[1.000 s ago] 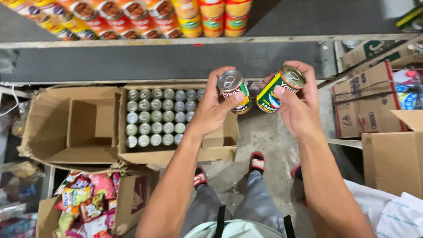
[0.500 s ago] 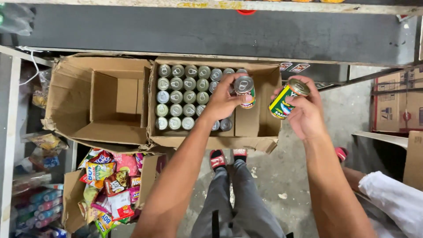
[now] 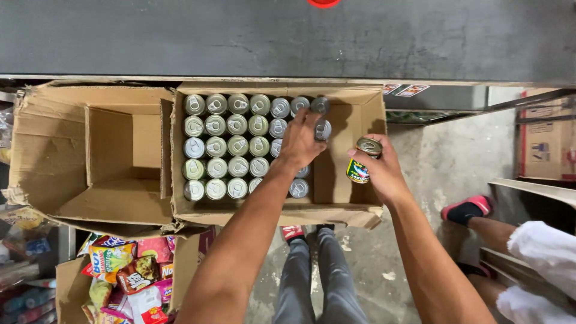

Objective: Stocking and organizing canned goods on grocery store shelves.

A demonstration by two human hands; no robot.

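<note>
Setting can point(image 3: 322, 129) upright with closed left hand point(image 3: 302, 141) beside packed rows; right hand point(image 3: 377, 171) gripping green-labelled can point(image 3: 363, 161), waiting clear.

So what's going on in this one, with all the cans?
A person stands over an open cardboard box partly filled with rows of silver-topped round tin cans. Their left hand reaches down into the box, resting on the cans at the edge of the rows. Their right hand holds one green-and-yellow labelled tin can upright above the box's empty side. An emptier cardboard box sits alongside, and another person's legs show at the right.
</note>
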